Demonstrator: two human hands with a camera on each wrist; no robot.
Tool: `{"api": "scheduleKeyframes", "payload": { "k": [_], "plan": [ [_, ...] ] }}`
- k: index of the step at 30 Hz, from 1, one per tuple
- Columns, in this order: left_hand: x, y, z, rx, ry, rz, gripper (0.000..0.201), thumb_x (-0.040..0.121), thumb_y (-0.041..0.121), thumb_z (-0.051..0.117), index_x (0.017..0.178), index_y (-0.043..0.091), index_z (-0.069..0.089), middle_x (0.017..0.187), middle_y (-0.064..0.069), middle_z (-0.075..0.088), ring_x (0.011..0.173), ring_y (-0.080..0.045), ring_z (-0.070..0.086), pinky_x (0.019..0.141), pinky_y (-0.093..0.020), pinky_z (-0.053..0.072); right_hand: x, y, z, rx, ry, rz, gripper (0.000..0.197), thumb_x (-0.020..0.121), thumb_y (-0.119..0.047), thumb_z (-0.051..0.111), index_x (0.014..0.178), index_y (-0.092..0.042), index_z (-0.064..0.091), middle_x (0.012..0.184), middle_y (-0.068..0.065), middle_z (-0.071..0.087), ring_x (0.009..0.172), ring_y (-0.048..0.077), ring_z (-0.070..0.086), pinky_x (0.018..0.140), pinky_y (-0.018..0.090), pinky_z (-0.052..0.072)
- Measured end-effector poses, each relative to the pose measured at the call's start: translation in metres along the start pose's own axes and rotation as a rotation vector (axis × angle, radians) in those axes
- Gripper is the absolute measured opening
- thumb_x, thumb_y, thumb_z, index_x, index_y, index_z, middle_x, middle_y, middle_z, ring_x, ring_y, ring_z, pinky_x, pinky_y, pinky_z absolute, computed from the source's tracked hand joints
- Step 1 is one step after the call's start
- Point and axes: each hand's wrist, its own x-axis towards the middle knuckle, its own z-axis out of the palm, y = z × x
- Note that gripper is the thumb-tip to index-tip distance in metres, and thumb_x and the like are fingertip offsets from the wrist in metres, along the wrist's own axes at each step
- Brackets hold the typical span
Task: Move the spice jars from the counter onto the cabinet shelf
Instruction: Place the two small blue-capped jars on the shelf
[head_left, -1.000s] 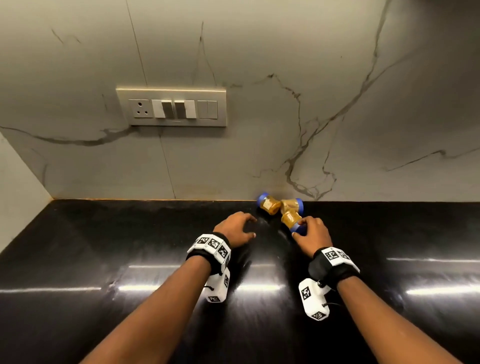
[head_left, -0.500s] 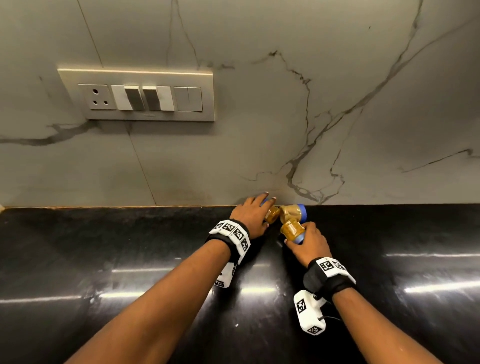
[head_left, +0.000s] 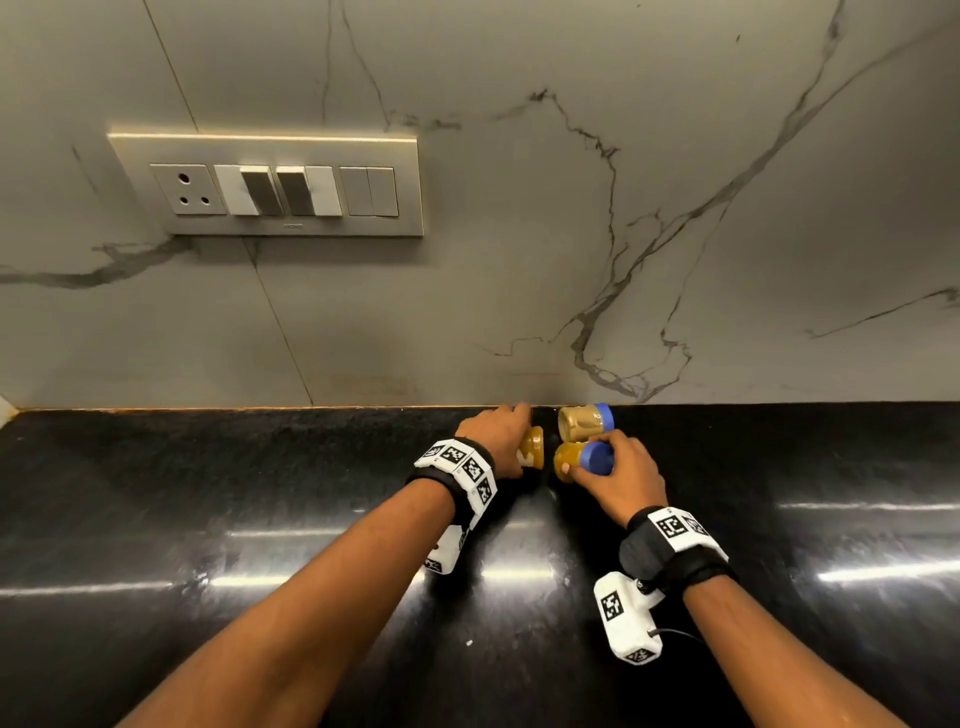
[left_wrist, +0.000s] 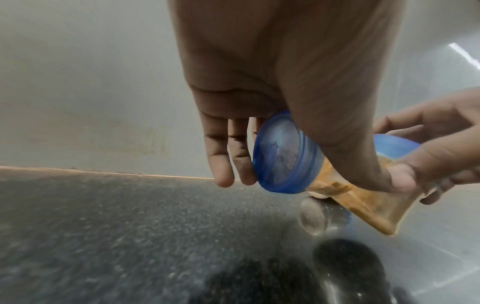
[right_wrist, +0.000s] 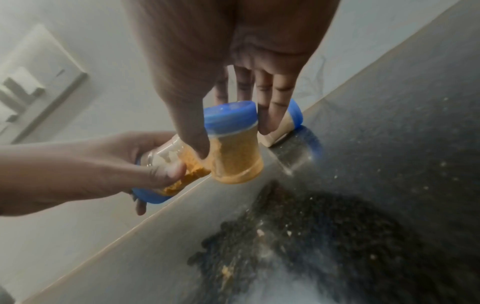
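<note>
Three small clear spice jars with blue lids sit at the back of the black counter (head_left: 260, 519). My left hand (head_left: 511, 441) grips one jar of orange powder (head_left: 534, 453), tilted, its lid (left_wrist: 283, 156) facing the left wrist camera. My right hand (head_left: 615, 465) grips a second orange jar (head_left: 569, 460) just below its lid (right_wrist: 228, 116), thumb on the body (right_wrist: 233, 156). Both held jars hang a little above the counter, almost touching. The third jar (head_left: 584, 422), with paler powder, lies on its side by the wall; in the right wrist view this third jar (right_wrist: 285, 123) is behind my fingers.
A marble-look wall (head_left: 519, 286) rises straight behind the jars. A switch and socket plate (head_left: 270, 187) is mounted on it at upper left. The glossy counter stretches out to both sides. No cabinet or shelf is in view.
My left hand reached forward and took hold of the left jar. My right hand kept its jar. Both jars have come up a little off the counter.
</note>
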Motion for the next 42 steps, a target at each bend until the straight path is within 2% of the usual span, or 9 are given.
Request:
{"api": "scheduleKeyframes", "payload": {
  "k": [4,8,14,19,26,30,33,37,42],
  "plan": [
    [-0.025,-0.006,-0.008,-0.102,-0.042,-0.01,0.084,0.057,0.056,0.083,0.12,0.02,0.041,0.12,-0.008,0.059,0.106,-0.033,0.06,0.085,-0.045,0.051,-0.011,-0.009,0.002,0.023,-0.037,-0.082,0.051,0.069,-0.047,0.078,0.111,-0.025,0.057,0.11,0.003,0.056,0.097,0.025,0.059,0.088,0.042,0.05],
    [-0.055,-0.012,-0.009,-0.068,-0.044,-0.014,0.084,0.063,0.072,0.07,0.126,0.023,0.044,0.12,-0.006,0.053,0.107,-0.031,0.058,0.086,-0.044,0.048,-0.027,-0.02,0.003,0.07,-0.118,-0.204,0.057,0.066,-0.027,0.083,0.115,-0.022,0.055,0.113,-0.002,0.057,0.1,0.017,0.057,0.09,0.033,0.047],
    [-0.095,-0.021,-0.007,-0.082,-0.093,-0.049,0.065,0.078,0.044,0.071,0.125,0.016,0.037,0.126,-0.012,0.044,0.101,-0.039,0.061,0.085,-0.047,0.05,-0.043,-0.028,0.006,-0.071,-0.369,-0.337,0.058,0.068,-0.006,0.074,0.121,-0.027,0.061,0.125,0.001,0.05,0.118,0.02,0.05,0.106,0.036,0.04],
    [-0.118,-0.027,-0.016,-0.186,-0.2,-0.096,0.064,0.072,0.041,0.074,0.117,0.017,0.035,0.122,-0.009,0.052,0.098,-0.033,0.061,0.086,-0.044,0.051,-0.049,-0.034,-0.001,-0.088,-0.354,-0.298,0.058,0.069,-0.015,0.078,0.123,-0.025,0.058,0.122,0.003,0.052,0.115,0.021,0.053,0.101,0.034,0.043],
    [-0.133,-0.025,-0.016,-0.049,-0.225,-0.153,0.061,0.08,0.065,0.059,0.117,0.016,0.058,0.111,-0.008,0.065,0.092,-0.026,0.063,0.081,-0.037,0.054,-0.057,-0.038,-0.001,-0.166,-0.322,-0.233,0.053,0.073,-0.044,0.076,0.119,-0.028,0.055,0.116,0.0,0.051,0.106,0.019,0.055,0.093,0.035,0.047],
    [-0.139,-0.031,-0.005,-0.082,-0.164,-0.148,0.08,0.074,0.079,0.051,0.129,0.021,0.05,0.123,-0.007,0.061,0.109,-0.029,0.06,0.092,-0.043,0.05,-0.059,-0.045,-0.006,-0.17,-0.447,-0.352,0.043,0.077,-0.015,0.071,0.118,-0.027,0.062,0.124,0.004,0.051,0.118,0.022,0.053,0.101,0.034,0.041],
    [-0.144,-0.036,-0.004,-0.141,-0.14,-0.092,0.08,0.069,0.067,0.066,0.136,0.03,0.043,0.13,0.0,0.056,0.115,-0.024,0.057,0.095,-0.045,0.049,-0.059,-0.047,-0.011,-0.176,-0.494,-0.406,0.048,0.073,0.006,0.056,0.106,-0.025,0.071,0.133,0.004,0.048,0.127,0.02,0.045,0.108,0.038,0.036],
    [-0.15,-0.039,-0.003,-0.168,-0.107,-0.068,0.059,0.069,0.042,0.075,0.124,0.03,0.055,0.12,0.001,0.057,0.108,-0.023,0.058,0.09,-0.041,0.051,-0.057,-0.046,-0.015,-0.066,-0.411,-0.333,0.033,0.074,-0.01,0.066,0.102,-0.028,0.064,0.119,0.003,0.053,0.107,0.02,0.057,0.098,0.041,0.048],
    [-0.157,-0.036,0.001,-0.124,-0.017,-0.1,0.064,0.066,0.056,0.078,0.119,0.027,0.055,0.117,0.003,0.056,0.105,-0.021,0.058,0.087,-0.042,0.052,-0.059,-0.042,-0.005,-0.157,-0.372,-0.258,0.053,0.07,-0.032,0.078,0.116,-0.026,0.054,0.114,0.002,0.052,0.101,0.021,0.057,0.093,0.04,0.048]
  ]
}}
